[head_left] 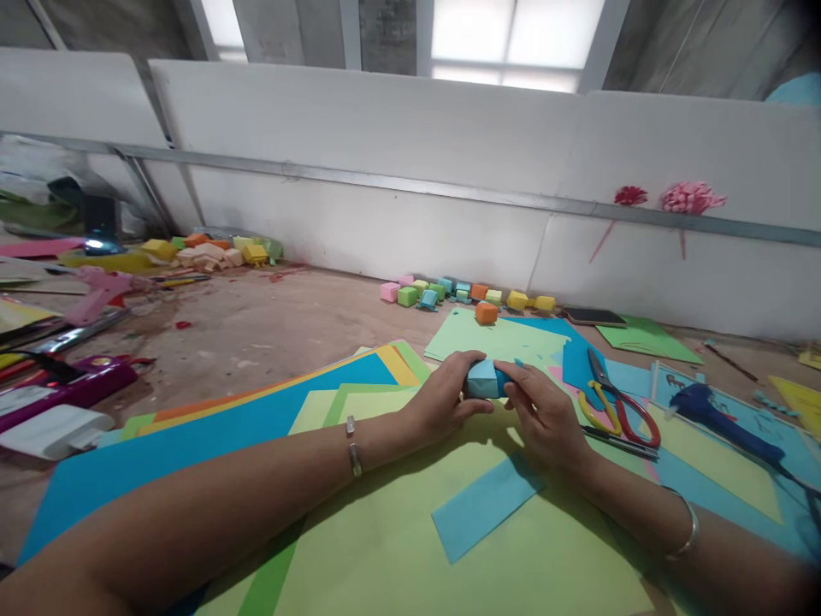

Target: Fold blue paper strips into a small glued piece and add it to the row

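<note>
A small light-blue folded paper cube (482, 380) is between my hands, above the stacked sheets. My left hand (442, 398) closes around its left side, thumb below and fingers over the top. On its right, my right hand (545, 415) pinches the end where a darker blue part shows; the fingers partly hide it. A light-blue paper strip (487, 506) lies below the hands on a pale yellow-green sheet (372, 522). Scissors (619, 398) with red and yellow handles rest just right of my right hand, beside a black pen (619, 442).
Several coloured paper cubes (407, 296) line the wall, with an orange one (486, 313) nearer. A blue glue gun (724, 419) lies right; a pink glue gun (99, 291), purple power strip (70, 389) and white adapter (55, 430) are left. A dark phone-like slab (593, 317) sits behind.
</note>
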`<state>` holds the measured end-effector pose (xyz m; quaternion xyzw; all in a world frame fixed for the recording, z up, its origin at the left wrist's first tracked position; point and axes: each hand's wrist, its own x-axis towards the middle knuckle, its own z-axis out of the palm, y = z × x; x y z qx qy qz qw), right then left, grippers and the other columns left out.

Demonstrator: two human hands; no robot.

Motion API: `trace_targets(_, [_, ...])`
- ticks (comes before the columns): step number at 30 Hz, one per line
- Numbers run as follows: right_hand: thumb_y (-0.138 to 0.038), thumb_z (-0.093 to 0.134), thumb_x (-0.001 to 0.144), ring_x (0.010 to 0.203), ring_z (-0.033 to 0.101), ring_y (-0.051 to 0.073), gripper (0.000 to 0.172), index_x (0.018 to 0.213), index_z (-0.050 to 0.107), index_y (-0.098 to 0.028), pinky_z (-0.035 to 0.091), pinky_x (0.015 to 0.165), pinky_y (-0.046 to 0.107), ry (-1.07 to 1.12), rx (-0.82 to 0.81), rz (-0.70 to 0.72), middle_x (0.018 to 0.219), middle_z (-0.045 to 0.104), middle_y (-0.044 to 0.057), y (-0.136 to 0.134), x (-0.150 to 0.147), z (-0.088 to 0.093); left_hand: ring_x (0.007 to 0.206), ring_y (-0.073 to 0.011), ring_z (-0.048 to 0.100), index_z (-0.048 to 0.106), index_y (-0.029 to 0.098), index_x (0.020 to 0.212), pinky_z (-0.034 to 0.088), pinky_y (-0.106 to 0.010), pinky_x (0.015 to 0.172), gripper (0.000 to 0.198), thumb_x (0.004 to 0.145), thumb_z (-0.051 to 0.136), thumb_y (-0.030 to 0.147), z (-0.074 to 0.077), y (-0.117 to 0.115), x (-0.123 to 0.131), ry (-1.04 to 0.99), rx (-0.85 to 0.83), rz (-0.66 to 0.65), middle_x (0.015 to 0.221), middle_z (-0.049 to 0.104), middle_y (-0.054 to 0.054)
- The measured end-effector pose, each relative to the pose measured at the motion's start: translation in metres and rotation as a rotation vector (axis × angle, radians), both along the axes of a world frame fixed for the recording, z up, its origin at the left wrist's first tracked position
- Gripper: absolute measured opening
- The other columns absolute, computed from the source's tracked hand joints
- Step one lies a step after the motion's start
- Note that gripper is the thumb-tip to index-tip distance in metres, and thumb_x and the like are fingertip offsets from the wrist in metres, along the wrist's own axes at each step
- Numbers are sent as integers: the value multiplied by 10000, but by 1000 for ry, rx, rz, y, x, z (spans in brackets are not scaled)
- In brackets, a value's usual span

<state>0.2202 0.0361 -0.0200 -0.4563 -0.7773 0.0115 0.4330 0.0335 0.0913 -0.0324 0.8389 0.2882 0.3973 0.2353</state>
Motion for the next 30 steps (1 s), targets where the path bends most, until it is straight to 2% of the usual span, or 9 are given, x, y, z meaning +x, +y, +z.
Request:
trace_targets(3, [-323,432,995,946,660,236,337,1257,616,-216,573,754,362,-23,11,-12,1019,683,103,0,0,1,1073,-267,579,447,218,1253,533,-411,862,531,801,721,264,2,0,-1,1,-26,3,1202,571,-90])
trace_targets(10, [-340,423,994,1023,652,256,356,1294,573,-219,568,817,389,-74,30,-27,1117,682,115,1,0,-1,1072,-269,572,443,200,1249,488,-441,918,514,812,711,223,-1,3,-1,75,95,16,1176,586,-105])
trace_targets(13, [-406,465,974,860,677,233,398,1303,515,-189,580,711,363,-31,5,-87,1097,680,123,2,0,-5,1062,-263,568,446,190,1238,489,-426,904,511,801,711,185,-1,2,-1,77,123,26,1167,581,-109])
trace_targets(16, [-410,495,960,696,640,186,318,1192,529,-196,559,614,322,9,7,-106,990,676,89,3,0,-6,1052,-258,564,468,192,1207,496,-411,885,475,796,705,170,1,1,-1,54,129,35,1158,583,-100])
trace_targets(22, [-279,498,969,873,633,200,150,1093,564,-227,543,688,306,-26,136,-3,995,660,76,4,2,-1,1075,-256,561,470,224,1256,522,-392,851,511,798,691,175,3,2,-1,24,30,30,1183,591,-81])
trace_targets(30, [-258,529,957,826,632,184,155,1092,599,-228,532,658,287,-4,137,22,967,664,63,4,2,0,1113,-276,571,487,214,1313,542,-384,832,570,793,716,260,-1,5,-1,-28,-108,3,1247,587,-112])
